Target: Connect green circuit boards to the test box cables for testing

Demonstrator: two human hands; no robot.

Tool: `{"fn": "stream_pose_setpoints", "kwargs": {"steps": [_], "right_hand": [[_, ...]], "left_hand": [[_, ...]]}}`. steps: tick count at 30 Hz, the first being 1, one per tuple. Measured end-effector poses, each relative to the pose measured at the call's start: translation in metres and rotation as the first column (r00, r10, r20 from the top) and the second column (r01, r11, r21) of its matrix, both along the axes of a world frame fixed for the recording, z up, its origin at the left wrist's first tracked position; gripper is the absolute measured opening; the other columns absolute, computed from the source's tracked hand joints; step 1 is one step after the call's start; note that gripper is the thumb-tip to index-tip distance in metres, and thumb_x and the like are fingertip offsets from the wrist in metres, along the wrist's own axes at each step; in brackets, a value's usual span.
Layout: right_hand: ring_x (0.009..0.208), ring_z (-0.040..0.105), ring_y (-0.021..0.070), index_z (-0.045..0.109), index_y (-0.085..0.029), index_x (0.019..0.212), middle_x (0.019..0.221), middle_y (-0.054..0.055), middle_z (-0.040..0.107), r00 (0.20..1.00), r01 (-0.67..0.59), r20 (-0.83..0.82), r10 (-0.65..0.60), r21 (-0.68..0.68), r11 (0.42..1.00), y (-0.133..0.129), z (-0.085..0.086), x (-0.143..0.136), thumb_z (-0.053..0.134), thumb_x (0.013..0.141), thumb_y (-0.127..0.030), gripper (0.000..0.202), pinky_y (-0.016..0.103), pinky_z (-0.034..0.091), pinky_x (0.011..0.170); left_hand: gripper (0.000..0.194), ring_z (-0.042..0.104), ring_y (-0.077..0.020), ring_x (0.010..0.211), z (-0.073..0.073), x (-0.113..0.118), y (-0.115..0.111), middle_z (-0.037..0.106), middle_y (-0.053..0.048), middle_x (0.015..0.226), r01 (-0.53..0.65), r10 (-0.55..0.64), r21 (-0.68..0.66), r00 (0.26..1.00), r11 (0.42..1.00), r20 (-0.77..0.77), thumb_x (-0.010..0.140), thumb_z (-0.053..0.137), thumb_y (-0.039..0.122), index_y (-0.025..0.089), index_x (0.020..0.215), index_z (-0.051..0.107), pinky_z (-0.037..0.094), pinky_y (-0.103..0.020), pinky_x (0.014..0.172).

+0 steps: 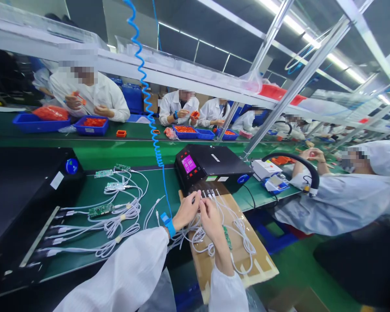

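Note:
My left hand (186,211), with a blue wrist strap (168,224) around the wrist, is pinched closed at the front of a black box with a lit screen (211,167). Right beside it, my right hand (211,219) is closed too, its fingertips meeting those of the left. What they pinch is too small and covered to make out. White cables (247,240) run from plugs in the box's front, just past my fingers, and lie coiled on a cardboard sheet (263,264). A green circuit board (227,237) lies by my right wrist.
Another black box (29,190) stands at left, with white cables (126,216) and several circuit boards (100,210) on the green bench. A coiled blue cord (145,86) hangs down to my wrist strap. Co-workers sit across the bench, near blue bins (91,125), and at right.

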State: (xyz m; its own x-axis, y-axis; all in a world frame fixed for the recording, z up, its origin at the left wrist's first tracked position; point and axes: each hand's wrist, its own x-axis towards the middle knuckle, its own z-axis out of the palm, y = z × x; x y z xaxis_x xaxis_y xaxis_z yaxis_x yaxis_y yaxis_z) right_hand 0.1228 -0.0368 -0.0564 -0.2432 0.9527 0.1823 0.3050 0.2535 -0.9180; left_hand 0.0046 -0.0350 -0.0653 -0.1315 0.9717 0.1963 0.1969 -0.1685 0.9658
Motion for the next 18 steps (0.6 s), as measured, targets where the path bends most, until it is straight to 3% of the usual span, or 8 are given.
{"fn": "stream_pose_setpoints", "kwargs": {"steps": [5, 8, 13, 18], "right_hand": [[0.078, 0.063, 0.0216, 0.058, -0.023, 0.08, 0.08, 0.004, 0.067, 1.0, -0.022, -0.008, 0.021, -0.023, 1.0, -0.002, 0.0, 0.003, 0.047, 0.094, -0.063, 0.044, 0.034, 0.051, 0.075], [0.078, 0.062, 0.0206, 0.058, -0.023, 0.082, 0.081, 0.003, 0.067, 0.998, -0.04, -0.047, 0.038, -0.049, 0.998, -0.002, 0.001, 0.005, 0.047, 0.095, -0.064, 0.045, 0.032, 0.051, 0.075], [0.075, 0.065, 0.022, 0.055, -0.025, 0.082, 0.079, 0.004, 0.068, 0.995, -0.071, -0.071, 0.063, -0.11, 0.991, -0.003, 0.002, 0.004, 0.047, 0.091, -0.075, 0.052, 0.034, 0.055, 0.073], [0.077, 0.068, 0.0228, 0.058, -0.024, 0.084, 0.082, 0.006, 0.069, 0.99, -0.086, -0.119, 0.074, -0.097, 0.992, -0.002, -0.001, 0.0, 0.054, 0.09, -0.075, 0.051, 0.035, 0.058, 0.074]], "left_hand": [[0.047, 0.054, -0.0169, 0.072, -0.002, 0.004, -0.008, 0.063, -0.002, 0.08, -0.052, 0.053, 0.038, 0.998, 0.998, -0.028, 0.106, 0.031, 0.056, 0.02, 0.086, 0.055, 0.038, -0.03, 0.071], [0.045, 0.052, -0.0165, 0.072, 0.001, 0.002, -0.011, 0.06, -0.001, 0.077, -0.037, 0.041, 0.068, 0.997, 0.997, -0.058, 0.105, 0.036, 0.055, 0.021, 0.081, 0.052, 0.038, -0.029, 0.072], [0.058, 0.052, -0.0165, 0.068, 0.005, -0.006, -0.01, 0.057, 0.0, 0.069, 0.043, -0.041, -0.047, 0.999, 0.998, 0.031, 0.1, 0.038, 0.07, 0.02, 0.077, 0.056, 0.042, -0.028, 0.066], [0.067, 0.061, -0.0199, 0.077, 0.004, -0.012, -0.01, 0.066, -0.005, 0.079, 0.001, 0.011, -0.104, 0.993, 0.995, 0.115, 0.095, 0.039, 0.078, 0.017, 0.083, 0.065, 0.049, -0.028, 0.068]]}}
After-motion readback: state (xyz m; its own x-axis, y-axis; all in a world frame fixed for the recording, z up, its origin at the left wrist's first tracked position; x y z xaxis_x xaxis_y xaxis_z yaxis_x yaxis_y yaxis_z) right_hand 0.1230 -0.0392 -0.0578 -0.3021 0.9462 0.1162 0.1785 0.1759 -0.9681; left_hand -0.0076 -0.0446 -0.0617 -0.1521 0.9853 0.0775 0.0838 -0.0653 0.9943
